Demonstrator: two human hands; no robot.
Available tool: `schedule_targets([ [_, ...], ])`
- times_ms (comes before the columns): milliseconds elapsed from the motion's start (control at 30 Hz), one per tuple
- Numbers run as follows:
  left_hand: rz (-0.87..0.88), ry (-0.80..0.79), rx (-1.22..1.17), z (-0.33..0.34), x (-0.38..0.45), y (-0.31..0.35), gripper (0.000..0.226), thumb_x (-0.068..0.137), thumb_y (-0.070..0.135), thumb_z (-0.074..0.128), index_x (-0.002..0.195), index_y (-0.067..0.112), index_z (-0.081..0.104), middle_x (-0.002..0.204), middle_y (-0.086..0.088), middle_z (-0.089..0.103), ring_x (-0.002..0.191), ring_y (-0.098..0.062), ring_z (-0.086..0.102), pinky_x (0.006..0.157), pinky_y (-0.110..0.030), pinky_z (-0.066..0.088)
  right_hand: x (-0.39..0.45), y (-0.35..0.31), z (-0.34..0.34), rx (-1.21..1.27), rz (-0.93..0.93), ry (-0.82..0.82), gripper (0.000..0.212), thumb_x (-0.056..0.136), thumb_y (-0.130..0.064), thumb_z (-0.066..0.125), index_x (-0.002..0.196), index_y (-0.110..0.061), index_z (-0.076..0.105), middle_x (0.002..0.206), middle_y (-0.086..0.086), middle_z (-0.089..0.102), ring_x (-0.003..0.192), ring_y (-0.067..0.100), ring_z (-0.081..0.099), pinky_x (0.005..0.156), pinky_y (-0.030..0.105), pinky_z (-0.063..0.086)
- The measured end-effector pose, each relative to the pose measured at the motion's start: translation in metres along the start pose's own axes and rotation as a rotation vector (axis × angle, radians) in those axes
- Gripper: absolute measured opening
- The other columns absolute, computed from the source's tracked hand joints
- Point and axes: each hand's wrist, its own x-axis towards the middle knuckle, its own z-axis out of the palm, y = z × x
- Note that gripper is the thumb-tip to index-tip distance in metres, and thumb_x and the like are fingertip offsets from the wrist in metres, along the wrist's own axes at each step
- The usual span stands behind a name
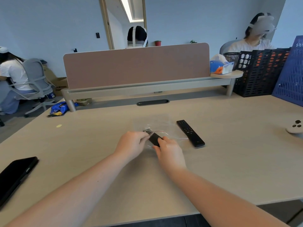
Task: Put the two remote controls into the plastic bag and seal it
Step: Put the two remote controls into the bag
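Observation:
A clear plastic bag (154,124) with a red seal line lies flat on the table, mid-centre. My left hand (131,143) pinches the bag's near edge. My right hand (170,153) grips a short black remote control (154,139), whose far end sits at the bag's mouth between my two hands. A second, longer black remote control (190,133) lies on the table just right of the bag, its near end touching the bag's edge.
A black phone or tablet (16,174) lies at the near left table edge. A white game controller (295,127) sits far right. Black and blue crates (262,72) stand at the back right. A divider panel (136,66) closes off the far side. People sit beyond.

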Motion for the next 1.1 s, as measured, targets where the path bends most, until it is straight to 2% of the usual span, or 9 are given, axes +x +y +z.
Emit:
schedule_targets([
  [67, 0.000, -0.010, 0.010, 0.001, -0.001, 0.002, 0.028, 0.089, 0.032, 0.047, 0.088, 0.018, 0.071, 0.078, -0.011, 0.073, 0.075, -0.036, 0.061, 0.060, -0.036, 0.046, 0.004, -0.001, 0.006, -0.047, -0.008, -0.002, 0.032, 0.055, -0.027, 0.090, 0.060, -0.010, 0.063, 0.062, 0.004, 0.065, 0.056, 0.025, 0.063, 0.038, 0.021, 0.041],
  [133, 0.006, -0.019, 0.009, 0.003, -0.004, 0.003, 0.024, 0.090, 0.029, 0.050, 0.087, 0.018, 0.071, 0.081, -0.010, 0.074, 0.076, -0.035, 0.061, 0.061, -0.036, 0.046, 0.009, -0.004, 0.007, 0.018, -0.004, -0.015, 0.025, 0.073, -0.026, 0.079, 0.081, -0.005, 0.069, 0.089, 0.011, 0.070, 0.086, 0.030, 0.066, 0.060, 0.029, 0.052],
  [200, 0.015, -0.038, -0.006, 0.005, -0.005, 0.002, 0.022, 0.088, 0.025, 0.050, 0.086, 0.019, 0.071, 0.082, -0.008, 0.074, 0.077, -0.034, 0.061, 0.060, -0.034, 0.045, 0.016, -0.005, 0.008, 0.051, 0.025, -0.065, 0.029, 0.089, -0.029, 0.060, 0.106, -0.005, 0.064, 0.115, 0.012, 0.063, 0.110, 0.028, 0.056, 0.080, 0.034, 0.047],
  [300, 0.033, -0.058, -0.024, 0.005, -0.007, 0.000, 0.025, 0.086, 0.027, 0.047, 0.083, 0.020, 0.071, 0.079, -0.006, 0.074, 0.076, -0.032, 0.062, 0.059, -0.032, 0.042, 0.023, -0.006, 0.010, 0.066, 0.067, -0.158, 0.029, 0.092, -0.027, 0.055, 0.111, -0.007, 0.062, 0.119, 0.011, 0.062, 0.112, 0.027, 0.056, 0.085, 0.033, 0.045],
  [433, 0.015, -0.063, -0.077, 0.002, -0.007, -0.004, 0.032, 0.081, 0.034, 0.043, 0.084, 0.019, 0.072, 0.081, -0.005, 0.075, 0.077, -0.029, 0.064, 0.066, -0.037, 0.052, 0.026, -0.008, 0.018, 0.080, 0.056, -0.223, 0.026, 0.090, -0.020, 0.055, 0.112, -0.007, 0.061, 0.119, 0.012, 0.061, 0.110, 0.028, 0.057, 0.086, 0.033, 0.046],
  [667, 0.000, -0.077, -0.068, 0.001, -0.007, -0.012, 0.028, 0.082, 0.032, 0.044, 0.081, 0.021, 0.070, 0.073, -0.003, 0.073, 0.069, -0.028, 0.059, 0.063, -0.039, 0.051, 0.039, -0.009, 0.023, -0.027, -0.030, -0.241, 0.022, 0.093, -0.009, 0.048, 0.107, -0.008, 0.065, 0.116, 0.013, 0.063, 0.107, 0.028, 0.059, 0.084, 0.033, 0.048],
  [933, -0.023, -0.124, -0.045, 0.002, -0.007, -0.012, 0.024, 0.089, 0.029, 0.049, 0.088, 0.021, 0.072, 0.080, -0.005, 0.074, 0.075, -0.030, 0.061, 0.066, -0.039, 0.050, 0.033, -0.004, 0.017, -0.064, -0.026, -0.259, 0.028, 0.091, -0.001, 0.045, 0.111, -0.010, 0.062, 0.113, 0.011, 0.066, 0.104, 0.029, 0.062, 0.082, 0.034, 0.051],
  [1033, -0.027, -0.127, -0.004, 0.003, -0.007, -0.012, 0.019, 0.090, 0.023, 0.053, 0.093, 0.021, 0.072, 0.088, -0.006, 0.075, 0.083, -0.031, 0.062, 0.065, -0.033, 0.045, 0.020, -0.001, 0.005, 0.025, -0.078, -0.180, 0.022, 0.093, -0.012, 0.045, 0.098, -0.010, 0.066, 0.102, 0.011, 0.068, 0.095, 0.030, 0.063, 0.068, 0.031, 0.047],
  [1100, -0.035, -0.121, 0.025, 0.003, -0.007, -0.010, 0.019, 0.090, 0.023, 0.053, 0.094, 0.020, 0.072, 0.091, -0.007, 0.074, 0.087, -0.032, 0.061, 0.061, -0.030, 0.037, 0.013, 0.008, -0.009, 0.063, -0.139, 0.023, 0.023, 0.088, -0.018, 0.048, 0.073, -0.011, 0.064, 0.077, 0.008, 0.069, 0.074, 0.031, 0.064, 0.051, 0.029, 0.041],
])
